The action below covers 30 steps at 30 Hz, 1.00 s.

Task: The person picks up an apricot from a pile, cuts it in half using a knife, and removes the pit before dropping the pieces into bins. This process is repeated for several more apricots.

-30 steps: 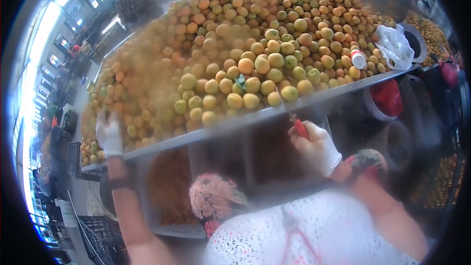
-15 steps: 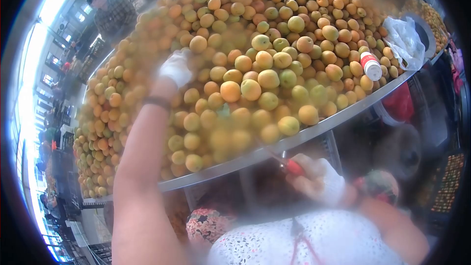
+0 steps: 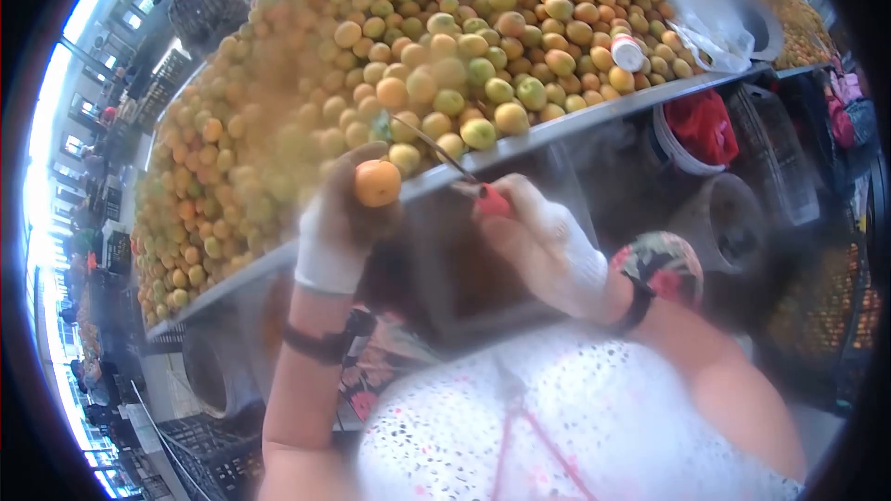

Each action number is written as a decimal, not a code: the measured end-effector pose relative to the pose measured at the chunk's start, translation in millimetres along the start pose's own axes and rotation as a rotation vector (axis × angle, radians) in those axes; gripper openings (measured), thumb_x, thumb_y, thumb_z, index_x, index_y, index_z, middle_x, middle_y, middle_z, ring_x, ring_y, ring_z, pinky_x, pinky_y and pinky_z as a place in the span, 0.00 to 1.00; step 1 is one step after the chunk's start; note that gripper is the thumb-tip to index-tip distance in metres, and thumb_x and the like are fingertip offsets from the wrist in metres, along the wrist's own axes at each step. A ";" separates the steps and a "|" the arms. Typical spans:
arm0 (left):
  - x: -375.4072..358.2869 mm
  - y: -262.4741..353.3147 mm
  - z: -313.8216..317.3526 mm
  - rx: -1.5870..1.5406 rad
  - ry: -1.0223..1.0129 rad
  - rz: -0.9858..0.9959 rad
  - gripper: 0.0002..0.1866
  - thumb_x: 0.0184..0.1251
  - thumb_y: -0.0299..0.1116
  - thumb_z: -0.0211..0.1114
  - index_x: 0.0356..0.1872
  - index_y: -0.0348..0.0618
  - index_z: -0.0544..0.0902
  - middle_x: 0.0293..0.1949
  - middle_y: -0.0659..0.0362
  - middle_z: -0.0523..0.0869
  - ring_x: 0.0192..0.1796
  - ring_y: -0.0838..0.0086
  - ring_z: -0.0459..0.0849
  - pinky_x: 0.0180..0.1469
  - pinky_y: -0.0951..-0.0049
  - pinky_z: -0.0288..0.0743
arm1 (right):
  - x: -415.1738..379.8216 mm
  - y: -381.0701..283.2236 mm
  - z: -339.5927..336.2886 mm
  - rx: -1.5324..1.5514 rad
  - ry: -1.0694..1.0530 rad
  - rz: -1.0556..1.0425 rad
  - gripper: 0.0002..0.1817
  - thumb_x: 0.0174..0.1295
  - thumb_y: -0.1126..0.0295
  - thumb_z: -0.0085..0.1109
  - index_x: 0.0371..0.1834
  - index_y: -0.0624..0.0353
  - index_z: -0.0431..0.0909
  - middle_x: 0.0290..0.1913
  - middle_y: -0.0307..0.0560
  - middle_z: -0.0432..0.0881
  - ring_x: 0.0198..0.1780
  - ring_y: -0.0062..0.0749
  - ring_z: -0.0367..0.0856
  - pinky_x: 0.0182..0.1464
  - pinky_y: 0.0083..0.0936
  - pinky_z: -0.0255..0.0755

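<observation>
My left hand (image 3: 336, 237), in a white glove, grips an orange apricot (image 3: 378, 183) just in front of the table's metal rim (image 3: 575, 121). In my gloved right hand (image 3: 548, 246) is a small knife (image 3: 494, 201) by its red handle. Its thin blade points up and left, over the near edge of the heap of apricots (image 3: 445, 102). Blade and held apricot are apart. Part of my left fingers lies hidden behind the fruit and in blur.
On the heap at right lie a white bottle (image 3: 627, 53) and a clear plastic bag (image 3: 715, 30). Below the rim stand a white bucket with red cloth (image 3: 701, 125) and a grey bucket (image 3: 724, 223). A person in a checked shirt (image 3: 209, 5) stands across the table.
My left hand has come back from the heap toward me and now holds an apricot. My right hand with the knife has moved up and left, closer to it. The camera view has shifted.
</observation>
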State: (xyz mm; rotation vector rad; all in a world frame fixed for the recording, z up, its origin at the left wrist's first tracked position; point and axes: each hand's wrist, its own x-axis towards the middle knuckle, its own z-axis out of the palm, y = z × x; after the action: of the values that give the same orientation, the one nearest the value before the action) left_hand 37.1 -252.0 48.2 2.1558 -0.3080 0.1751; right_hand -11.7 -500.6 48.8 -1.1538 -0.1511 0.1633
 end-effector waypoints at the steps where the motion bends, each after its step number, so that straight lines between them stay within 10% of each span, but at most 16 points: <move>1: -14.1 15.8 7.9 -0.015 -0.005 -0.009 0.27 0.74 0.43 0.58 0.67 0.37 0.69 0.49 0.51 0.82 0.46 0.68 0.84 0.39 0.70 0.81 | -9.1 -13.8 4.1 -0.299 -0.068 -0.132 0.07 0.74 0.72 0.51 0.50 0.61 0.73 0.27 0.41 0.76 0.27 0.23 0.74 0.29 0.22 0.70; 3: -34.1 61.6 15.9 -1.280 -0.067 -0.470 0.28 0.74 0.44 0.59 0.67 0.36 0.69 0.48 0.53 0.82 0.43 0.70 0.83 0.35 0.74 0.78 | -19.5 -21.0 8.4 -0.590 -0.169 -0.331 0.06 0.73 0.71 0.53 0.48 0.61 0.72 0.23 0.43 0.74 0.24 0.24 0.74 0.27 0.25 0.68; 11: -76.1 123.2 29.1 -1.060 0.030 -0.323 0.28 0.76 0.54 0.56 0.60 0.38 0.75 0.38 0.62 0.80 0.25 0.82 0.72 0.25 0.81 0.62 | -50.5 -29.7 20.7 -0.660 -0.143 -0.411 0.07 0.73 0.68 0.55 0.42 0.60 0.72 0.22 0.55 0.75 0.24 0.46 0.78 0.27 0.35 0.69; 13: -82.9 119.2 31.7 -1.011 0.015 -0.353 0.22 0.79 0.48 0.54 0.53 0.36 0.77 0.46 0.57 0.81 0.50 0.74 0.78 0.57 0.72 0.71 | -59.2 -33.2 20.6 -0.786 -0.106 -0.532 0.07 0.72 0.68 0.55 0.41 0.60 0.72 0.23 0.57 0.76 0.26 0.53 0.80 0.27 0.38 0.69; 22: -78.3 131.5 44.7 -0.779 0.224 -0.146 0.13 0.78 0.40 0.57 0.48 0.39 0.78 0.41 0.61 0.80 0.45 0.79 0.77 0.52 0.77 0.71 | -54.0 -24.7 25.5 -0.785 -0.135 -0.444 0.07 0.71 0.70 0.55 0.41 0.63 0.72 0.26 0.63 0.78 0.32 0.60 0.81 0.29 0.40 0.71; 27: -62.0 99.9 53.7 -0.459 0.355 0.050 0.12 0.73 0.35 0.62 0.48 0.38 0.79 0.34 0.55 0.84 0.38 0.74 0.81 0.44 0.70 0.77 | -43.1 -5.0 28.9 -0.582 -0.080 -0.309 0.10 0.71 0.78 0.49 0.52 0.66 0.74 0.32 0.52 0.84 0.33 0.34 0.84 0.32 0.31 0.74; 30: -60.0 93.3 54.9 -0.393 0.403 0.051 0.12 0.72 0.35 0.63 0.48 0.37 0.79 0.33 0.54 0.84 0.37 0.75 0.81 0.42 0.71 0.77 | -37.6 -3.8 25.8 -0.308 -0.080 0.083 0.14 0.77 0.65 0.44 0.50 0.63 0.76 0.26 0.33 0.73 0.25 0.14 0.71 0.25 0.15 0.63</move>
State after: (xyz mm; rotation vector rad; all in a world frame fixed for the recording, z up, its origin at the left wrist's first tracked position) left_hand -46.5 -338.9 76.3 1.6787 -0.1470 0.5255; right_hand -53.5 -486.8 61.2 -1.4621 -0.2035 0.2666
